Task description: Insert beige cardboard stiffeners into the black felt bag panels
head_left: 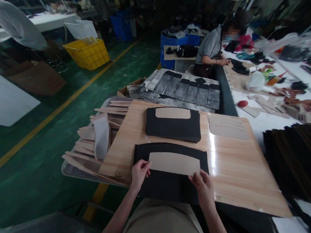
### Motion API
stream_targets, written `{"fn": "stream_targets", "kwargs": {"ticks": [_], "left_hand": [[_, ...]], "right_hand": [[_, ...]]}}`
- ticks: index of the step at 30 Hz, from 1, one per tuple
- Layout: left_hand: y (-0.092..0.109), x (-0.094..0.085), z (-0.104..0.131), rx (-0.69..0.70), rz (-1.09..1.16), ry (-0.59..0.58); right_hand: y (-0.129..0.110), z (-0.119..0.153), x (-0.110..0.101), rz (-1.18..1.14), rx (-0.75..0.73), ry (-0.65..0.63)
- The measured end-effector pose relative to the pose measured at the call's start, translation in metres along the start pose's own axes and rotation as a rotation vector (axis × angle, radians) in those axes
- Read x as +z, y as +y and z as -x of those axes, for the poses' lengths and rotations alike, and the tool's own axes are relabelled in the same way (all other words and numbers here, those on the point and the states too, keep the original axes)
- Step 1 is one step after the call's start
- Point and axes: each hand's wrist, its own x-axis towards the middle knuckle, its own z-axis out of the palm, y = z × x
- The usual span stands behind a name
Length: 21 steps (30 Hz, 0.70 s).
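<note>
A beige panel [174, 163] with a curved top edge lies over a black piece [167, 187] at the near edge of the wooden board [237, 163]. My left hand [139, 173] pinches the panel's left end between thumb and fingers. At its lower right corner, my right hand [202, 184] grips the same panel. Behind them sits a stack of black pieces [173, 128], topped by a smaller beige panel [173, 113]. Thin beige sheets [228, 127] rest on the board to the right of that stack.
Left of the board, a grey tray [65, 169] holds many beige pieces. Black stacked material [295, 156] stands at the right. Beyond the board are black pieces on a sheet [186, 88] and a seated person [211, 46]. A yellow basket [88, 54] stands on the floor.
</note>
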Motion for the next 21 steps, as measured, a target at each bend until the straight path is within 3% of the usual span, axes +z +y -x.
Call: {"fn": "stream_targets", "kwargs": {"ticks": [4,11,21], "left_hand": [[-0.001,-0.005,-0.008,0.042,-0.122,0.021],[-0.001,-0.004,-0.021,0.107,-0.339,-0.035],[0.007,0.0,-0.025,0.114,-0.569,-0.015]], "right_hand": [[-0.003,-0.012,0.001,0.253,-0.078,-0.023],[-0.013,-0.037,-0.001,0.902,-0.307,0.039],[-0.011,-0.047,-0.001,1.074,-0.302,0.039]]}}
